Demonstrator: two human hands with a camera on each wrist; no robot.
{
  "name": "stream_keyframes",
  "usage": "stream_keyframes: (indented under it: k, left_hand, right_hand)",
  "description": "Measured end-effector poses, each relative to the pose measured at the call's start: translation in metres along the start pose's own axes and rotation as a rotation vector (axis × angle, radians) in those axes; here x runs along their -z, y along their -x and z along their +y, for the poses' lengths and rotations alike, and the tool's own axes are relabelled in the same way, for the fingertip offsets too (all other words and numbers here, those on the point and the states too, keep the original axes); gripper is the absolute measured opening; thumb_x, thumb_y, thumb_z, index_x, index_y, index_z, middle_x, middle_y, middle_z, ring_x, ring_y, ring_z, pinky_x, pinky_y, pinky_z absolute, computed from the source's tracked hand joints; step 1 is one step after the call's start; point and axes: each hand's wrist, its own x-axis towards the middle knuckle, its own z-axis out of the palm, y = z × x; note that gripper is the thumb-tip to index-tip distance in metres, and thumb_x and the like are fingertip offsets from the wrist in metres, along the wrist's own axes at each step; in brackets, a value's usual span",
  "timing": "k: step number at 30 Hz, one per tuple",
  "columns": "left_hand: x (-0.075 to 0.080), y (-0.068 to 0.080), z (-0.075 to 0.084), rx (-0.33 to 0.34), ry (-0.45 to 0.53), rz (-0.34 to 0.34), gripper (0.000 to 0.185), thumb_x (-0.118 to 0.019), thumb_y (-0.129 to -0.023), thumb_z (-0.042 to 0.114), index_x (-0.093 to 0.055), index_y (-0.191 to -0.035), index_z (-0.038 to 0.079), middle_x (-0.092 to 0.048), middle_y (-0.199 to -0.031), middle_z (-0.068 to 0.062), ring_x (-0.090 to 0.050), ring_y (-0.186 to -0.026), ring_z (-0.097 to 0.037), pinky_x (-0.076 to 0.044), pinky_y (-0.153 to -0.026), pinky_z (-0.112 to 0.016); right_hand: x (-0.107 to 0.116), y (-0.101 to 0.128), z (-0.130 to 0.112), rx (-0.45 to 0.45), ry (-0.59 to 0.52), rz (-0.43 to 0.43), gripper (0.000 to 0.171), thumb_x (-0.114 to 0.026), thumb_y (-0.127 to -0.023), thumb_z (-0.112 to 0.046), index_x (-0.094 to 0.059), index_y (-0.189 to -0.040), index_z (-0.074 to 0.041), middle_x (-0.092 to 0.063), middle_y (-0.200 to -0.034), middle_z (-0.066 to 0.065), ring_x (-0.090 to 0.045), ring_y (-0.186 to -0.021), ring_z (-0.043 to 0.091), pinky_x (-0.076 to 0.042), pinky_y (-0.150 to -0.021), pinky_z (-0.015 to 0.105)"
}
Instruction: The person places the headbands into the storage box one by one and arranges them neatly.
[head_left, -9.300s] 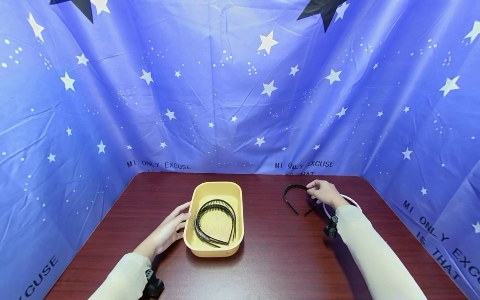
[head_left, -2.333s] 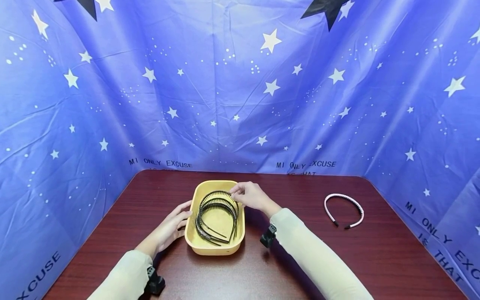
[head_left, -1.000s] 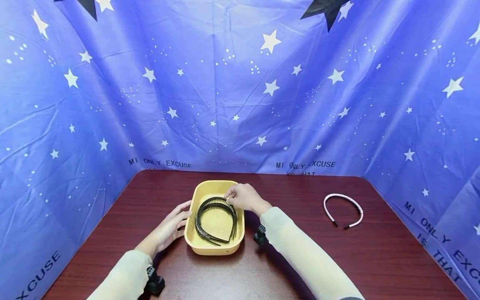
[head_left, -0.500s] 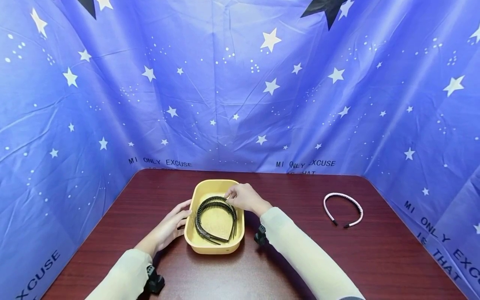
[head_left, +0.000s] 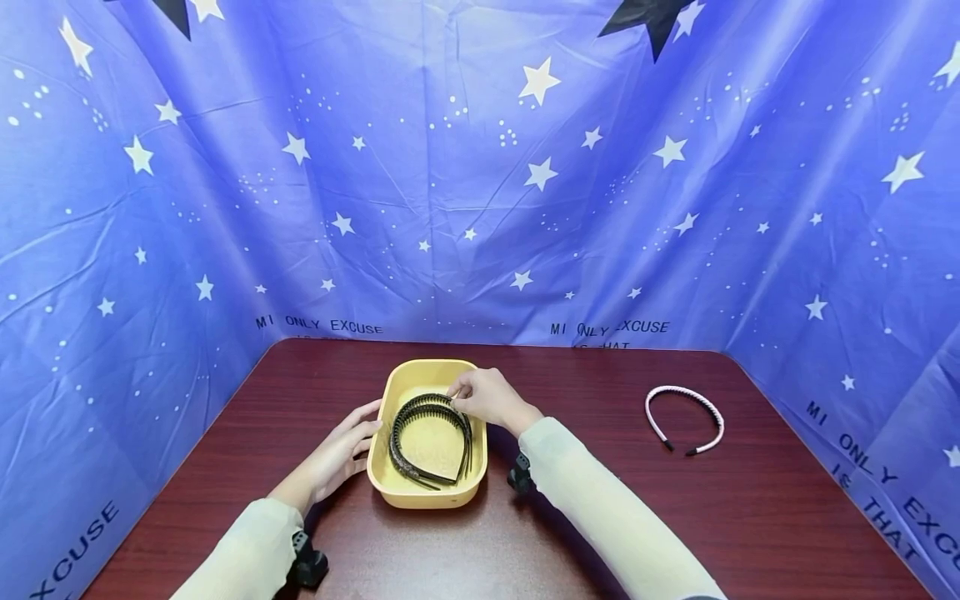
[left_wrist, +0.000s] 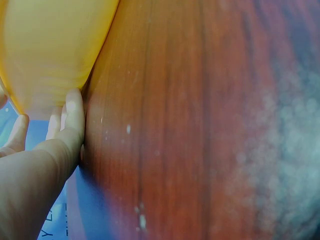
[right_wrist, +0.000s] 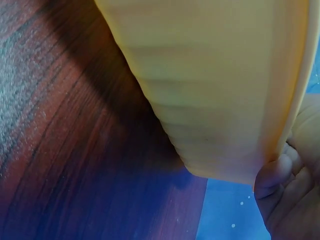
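A black toothed headband (head_left: 431, 402) lies on top of other black headbands (head_left: 420, 467) inside the yellow tub (head_left: 397, 498), its arch toward the far end and its tips pointing toward the person. The right hand (head_left: 486, 395) reaches over the tub's far right rim, fingers curled, pinching the top of that headband's arch between thumb and fingertips. The left hand (head_left: 341, 454) rests on the counter (head_left: 570, 517) with relaxed, nearly straight fingers laid against the tub's left outer wall (left_wrist: 47, 60), holding nothing. The tub sits near the middle of the dark red wood counter. Well apart to the right, a pink-and-white headband (head_left: 684, 417) lies flat on the counter. A blue cloth with white stars (head_left: 480, 183) hangs behind and along both sides.
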Motion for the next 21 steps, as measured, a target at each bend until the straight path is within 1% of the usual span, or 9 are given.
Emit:
stream_keyframes:
  k: [5,8,12,16,21]
  left_hand:
    - [0.0007,-0.0003,-0.0007,-0.002,-0.002,-0.001,0.059,-0.053,-0.104,0.028,-0.028,-0.157,0.020,-0.052,-0.138,-0.017,-0.057,-0.117,-0.027,-0.049,-0.093,-0.044]
    - [0.0007,-0.0006,-0.0007,-0.004,-0.005,0.002,0.059,-0.053,-0.104,0.028,-0.028,-0.156,0.020,-0.053,-0.137,-0.017,-0.057,-0.117,-0.027,-0.049,-0.092,-0.044]
    - [0.0002,-0.0006,-0.0005,-0.002,-0.004,0.002,0.059,-0.053,-0.104,0.028,-0.028,-0.157,0.020,-0.053,-0.137,-0.017,-0.057,-0.117,-0.026,-0.049,-0.092,-0.043]
    - [0.0001,-0.0004,-0.0003,0.000,0.002,-0.003,0.059,-0.053,-0.104,0.027,-0.028,-0.157,0.019,-0.051,-0.138,-0.018,-0.056,-0.117,-0.026,-0.049,-0.092,-0.043]
    - [0.0006,-0.0011,-0.0005,-0.002,0.007,-0.003,0.059,-0.053,-0.104,0.027,-0.028,-0.157,0.019,-0.051,-0.138,-0.019,-0.056,-0.117,-0.027,-0.049,-0.093,-0.044]
  right_hand:
    - [-0.0006,0.0008,0.0001,0.008,-0.007,0.007,0.011,-0.076,-0.087,-0.015,-0.077,-0.098,-0.013,-0.071,-0.083,-0.008,-0.065,-0.079,0.007,-0.051,-0.076,0.025]
    - [-0.0010,0.0018,0.0012,0.005,-0.030,0.013,0.012,-0.076,-0.088,-0.015,-0.077,-0.100,-0.012,-0.072,-0.085,-0.007,-0.066,-0.081,0.007,-0.052,-0.078,0.025]
    - [-0.0017,0.0027,0.0030,0.000,-0.061,0.019,0.013,-0.075,-0.088,-0.016,-0.076,-0.101,-0.012,-0.071,-0.085,-0.007,-0.065,-0.081,0.007,-0.052,-0.077,0.025]
    - [-0.0024,0.0029,0.0048,0.017,-0.084,0.033,0.012,-0.076,-0.088,-0.014,-0.076,-0.099,-0.011,-0.071,-0.085,-0.006,-0.066,-0.079,0.007,-0.052,-0.076,0.024]
    - [-0.0037,0.0031,0.0078,0.029,-0.137,0.054,0.011,-0.076,-0.087,-0.009,-0.075,-0.097,-0.010,-0.071,-0.085,-0.004,-0.067,-0.078,0.008,-0.053,-0.075,0.023]
